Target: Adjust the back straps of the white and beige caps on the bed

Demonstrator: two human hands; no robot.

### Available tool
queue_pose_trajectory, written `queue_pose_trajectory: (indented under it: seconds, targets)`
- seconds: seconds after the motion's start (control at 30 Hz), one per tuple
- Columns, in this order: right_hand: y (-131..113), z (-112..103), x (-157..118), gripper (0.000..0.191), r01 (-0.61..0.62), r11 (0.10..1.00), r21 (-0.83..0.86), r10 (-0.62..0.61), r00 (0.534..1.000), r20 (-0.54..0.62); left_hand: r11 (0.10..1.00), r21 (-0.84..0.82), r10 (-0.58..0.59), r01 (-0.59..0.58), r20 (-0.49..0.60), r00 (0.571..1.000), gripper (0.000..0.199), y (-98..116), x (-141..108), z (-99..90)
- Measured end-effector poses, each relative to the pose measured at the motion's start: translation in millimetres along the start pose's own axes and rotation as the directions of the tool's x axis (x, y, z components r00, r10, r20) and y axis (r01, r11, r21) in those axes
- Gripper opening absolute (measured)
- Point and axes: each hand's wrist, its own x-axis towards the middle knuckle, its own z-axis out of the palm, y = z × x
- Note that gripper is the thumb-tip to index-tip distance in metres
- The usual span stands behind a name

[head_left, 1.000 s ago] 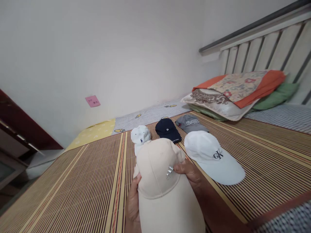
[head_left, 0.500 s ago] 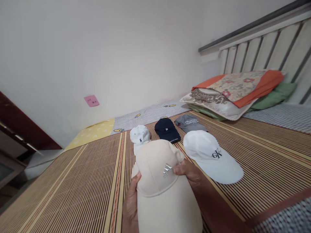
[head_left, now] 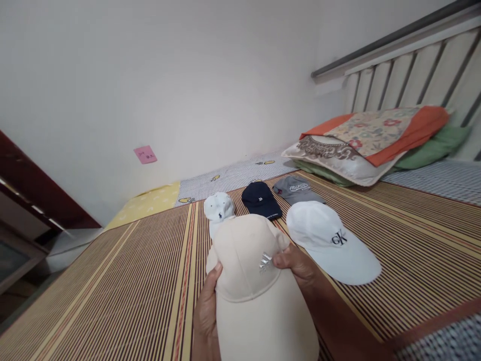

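Between my two hands is a cream baseball cap (head_left: 244, 260) with a silver logo, its brim pointing towards me. My left hand (head_left: 208, 301) grips its left side, thumb on the crown and the other fingers mostly hidden. On the right side, my right hand (head_left: 295, 263) holds the cap with the thumb beside the logo. Just beyond lies a pale cap (head_left: 220, 206), partly covered by the cream one. A navy cap (head_left: 260, 199) and a grey cap (head_left: 295, 189) lie further back. To the right rests a white cap (head_left: 330, 240) with black letters.
The caps lie on a striped bamboo mat (head_left: 143, 286) over a bed. Several pillows (head_left: 361, 145) are stacked at the back right, by a slatted headboard (head_left: 409, 70). A pink note (head_left: 145, 155) sticks to the white wall (head_left: 188, 85). Yellow cloth (head_left: 150, 200) edges the mat.
The whole view has shifted slightly, so everything appears a little further right. Both hands keep their hold on the cream cap, and the other caps lie as before.
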Motion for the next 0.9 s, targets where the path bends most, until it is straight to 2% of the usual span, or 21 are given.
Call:
queue_pose_trajectory:
  seconds: [0.17,0.3,0.43,0.57,0.73,0.83,0.9]
  targets:
    - [12,-25,3,0.064,-0.064,0.998,0.005,0.064,0.997,-0.045,0.999,0.014,0.035,-0.036,0.108,0.994,0.060,-2,3,2.7]
    - [15,-28,4,0.062,-0.079,0.997,0.000,0.079,0.995,-0.059,0.997,0.015,0.077,-0.078,0.041,0.996,0.055,-2,1,1.1]
    - [15,-20,5,0.058,-0.038,0.999,-0.026,0.037,0.998,-0.045,0.998,0.005,0.060,-0.059,-0.037,0.998,0.047,1,-3,2.8]
    - [9,-9,4,0.069,-0.015,1.000,-0.007,0.015,0.999,-0.034,0.999,0.004,0.053,-0.053,-0.098,0.994,0.045,3,-3,6.5]
    - [13,-15,5,0.090,-0.008,1.000,0.000,0.008,1.000,-0.018,0.995,0.025,0.101,-0.101,-0.009,0.995,0.049,2,-3,-0.1]
    - [19,-26,6,0.086,-0.025,1.000,-0.014,0.025,1.000,0.000,0.994,0.009,0.112,-0.112,0.050,0.992,0.050,3,-4,-4.3]
    - [20,-28,6,0.083,-0.012,1.000,-0.023,0.012,1.000,-0.001,0.995,0.004,0.102,-0.102,0.049,0.994,0.050,4,-5,-3.3]
